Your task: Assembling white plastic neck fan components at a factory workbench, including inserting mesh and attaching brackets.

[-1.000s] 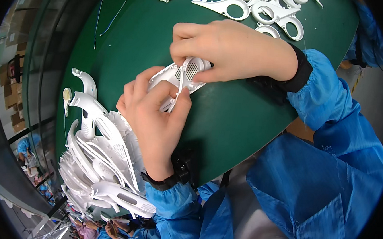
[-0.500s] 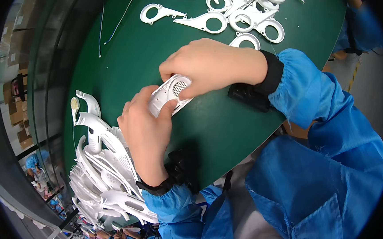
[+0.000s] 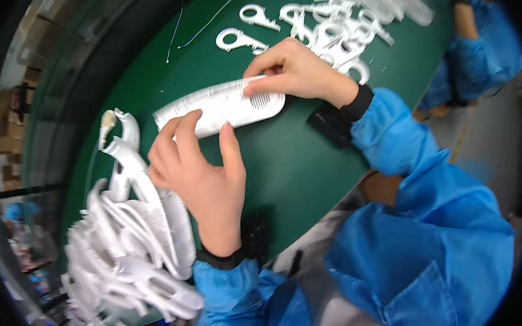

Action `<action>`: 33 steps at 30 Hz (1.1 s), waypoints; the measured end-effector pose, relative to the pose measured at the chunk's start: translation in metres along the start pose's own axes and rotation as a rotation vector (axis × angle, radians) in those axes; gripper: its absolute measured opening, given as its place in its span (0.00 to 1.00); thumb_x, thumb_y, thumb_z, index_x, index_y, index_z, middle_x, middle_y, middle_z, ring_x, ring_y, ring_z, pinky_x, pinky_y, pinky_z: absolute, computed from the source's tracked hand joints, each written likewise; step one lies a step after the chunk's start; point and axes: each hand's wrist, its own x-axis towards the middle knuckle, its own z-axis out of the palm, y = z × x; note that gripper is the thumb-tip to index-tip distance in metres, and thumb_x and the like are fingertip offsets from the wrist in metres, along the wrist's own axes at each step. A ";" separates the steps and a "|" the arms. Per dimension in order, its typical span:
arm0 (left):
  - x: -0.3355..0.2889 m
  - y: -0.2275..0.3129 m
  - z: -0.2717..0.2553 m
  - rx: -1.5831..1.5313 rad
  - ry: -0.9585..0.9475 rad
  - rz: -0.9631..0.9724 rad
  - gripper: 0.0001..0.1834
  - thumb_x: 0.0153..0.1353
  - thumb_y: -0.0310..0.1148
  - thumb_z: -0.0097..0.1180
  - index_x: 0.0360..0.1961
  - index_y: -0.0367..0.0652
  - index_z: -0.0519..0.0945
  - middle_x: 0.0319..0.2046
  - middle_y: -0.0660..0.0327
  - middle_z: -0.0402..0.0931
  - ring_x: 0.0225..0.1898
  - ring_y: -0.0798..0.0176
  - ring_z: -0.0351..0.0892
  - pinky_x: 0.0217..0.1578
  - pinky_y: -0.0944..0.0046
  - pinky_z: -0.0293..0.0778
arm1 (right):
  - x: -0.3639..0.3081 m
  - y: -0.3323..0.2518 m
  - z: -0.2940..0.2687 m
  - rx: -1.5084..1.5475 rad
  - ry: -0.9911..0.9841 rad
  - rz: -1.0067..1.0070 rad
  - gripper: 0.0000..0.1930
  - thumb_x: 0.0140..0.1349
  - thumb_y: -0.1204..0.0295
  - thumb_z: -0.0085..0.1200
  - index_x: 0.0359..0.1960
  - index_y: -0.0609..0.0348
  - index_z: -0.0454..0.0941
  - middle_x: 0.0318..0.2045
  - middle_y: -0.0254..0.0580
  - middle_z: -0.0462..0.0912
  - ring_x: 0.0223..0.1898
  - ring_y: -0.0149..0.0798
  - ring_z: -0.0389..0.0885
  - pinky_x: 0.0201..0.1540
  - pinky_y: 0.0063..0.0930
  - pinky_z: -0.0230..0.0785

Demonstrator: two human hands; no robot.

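Observation:
A long white plastic shell with a rounded end and a slotted grille lies tilted above the green table. My right hand pinches it near the grille, thumb on the inner face and fingers behind the upper edge. My left hand is open at the shell's lower edge, thumb and fingers spread. Its fingertips overlap the shell in the picture; whether they touch it I cannot tell. The image is slightly blurred.
On the green table, a heap of curved white housings stands at the left. Several white ring-ended parts lie at the far side, beside clear plastic bags. Thin wires lie far left. Another person's blue sleeve shows far right.
The white shell has turned and now shows its full length, with its inner face toward me. My left hand has let go and spread its fingers. The view has shifted a little.

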 end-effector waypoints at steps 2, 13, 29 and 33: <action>0.005 0.003 0.000 -0.149 0.130 0.060 0.10 0.50 0.29 0.59 0.35 0.41 0.76 0.35 0.56 0.74 0.41 0.50 0.71 0.43 0.53 0.63 | -0.001 0.016 -0.006 0.034 0.213 0.008 0.10 0.53 0.70 0.64 0.31 0.66 0.83 0.22 0.35 0.82 0.24 0.21 0.75 0.26 0.17 0.64; -0.011 -0.036 0.068 -0.385 -0.109 -0.008 0.05 0.51 0.32 0.58 0.24 0.46 0.75 0.19 0.67 0.71 0.28 0.59 0.70 0.34 0.58 0.60 | 0.133 0.028 0.036 0.112 0.160 0.439 0.15 0.59 0.64 0.59 0.39 0.65 0.80 0.23 0.39 0.81 0.23 0.28 0.76 0.26 0.19 0.68; -0.015 -0.043 0.072 -0.365 -0.078 -0.060 0.04 0.45 0.32 0.56 0.19 0.45 0.75 0.22 0.62 0.76 0.31 0.54 0.73 0.32 0.54 0.62 | 0.058 0.011 -0.018 -0.818 -0.117 0.218 0.30 0.47 0.60 0.66 0.51 0.59 0.72 0.33 0.44 0.79 0.35 0.41 0.78 0.37 0.34 0.70; -0.019 -0.029 0.062 -0.396 -0.035 -0.032 0.05 0.39 0.34 0.57 0.18 0.45 0.78 0.23 0.56 0.76 0.32 0.51 0.74 0.30 0.50 0.64 | 0.048 0.039 -0.029 -0.704 -0.450 0.158 0.15 0.43 0.79 0.58 0.35 0.60 0.72 0.24 0.34 0.70 0.26 0.31 0.69 0.28 0.28 0.63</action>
